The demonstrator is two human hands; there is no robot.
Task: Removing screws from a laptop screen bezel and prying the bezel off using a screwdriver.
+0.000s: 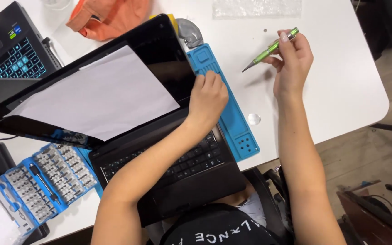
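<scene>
Green and slim, a precision screwdriver point(271, 49) is pinched between the curled fingers and thumb of the right hand point(292, 66), held above the white table point(341, 81) with its dark tip pointing down and to the left, clear of the surface. The left hand point(208, 100) is partly closed over the right edge of the black laptop's screen point(159, 59), fingers bent against the lid near its lower corner; the lid stands tilted open over the keyboard point(196, 159), and a white sheet of paper point(100, 97) lies against the screen. The laptop sits at the table's near edge, close to the person's body, its base partly over a blue work mat point(232, 113) whose long strip of small compartments shows just right of the left hand. A small clear round piece point(254, 119) rests on the table beside the mat. At lower left, a blue case of screwdriver bits point(41, 183) lies open, rows of metal bits showing. A second laptop with a blue-lit keyboard point(17, 59) sits at upper left, and an orange cloth point(107, 18) lies at the top edge, behind the screen.
</scene>
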